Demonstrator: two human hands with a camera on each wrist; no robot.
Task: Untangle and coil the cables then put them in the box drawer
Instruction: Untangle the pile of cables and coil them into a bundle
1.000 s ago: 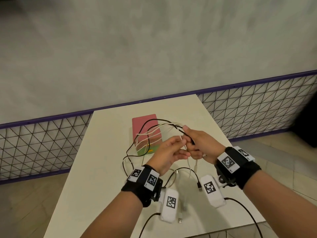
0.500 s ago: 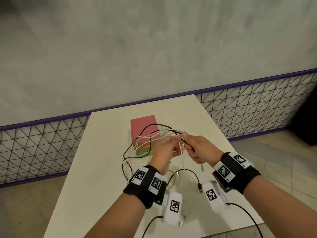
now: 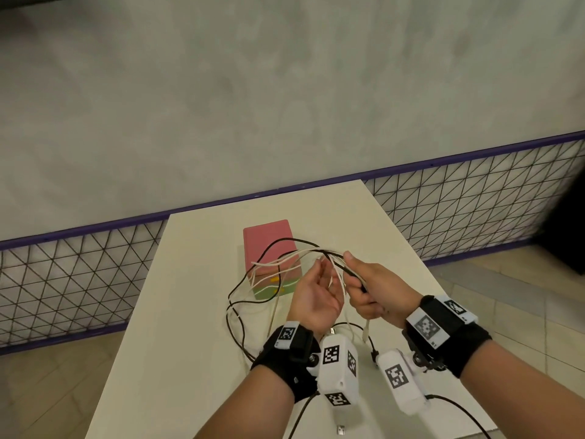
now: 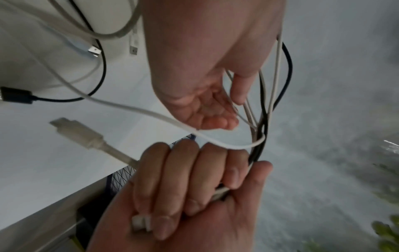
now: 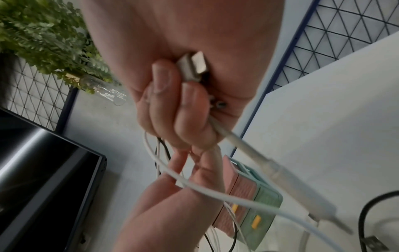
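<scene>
Tangled cables (image 3: 278, 264) are gripped in the right hand (image 3: 370, 289) while strands are parted by the open left hand (image 3: 313, 296), above the bench (image 3: 190, 312).

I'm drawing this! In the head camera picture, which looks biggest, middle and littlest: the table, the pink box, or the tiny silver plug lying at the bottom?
1. table, by far the biggest.
2. pink box, the middle one.
3. silver plug, the littlest, even though it lies nearest the camera.
</scene>
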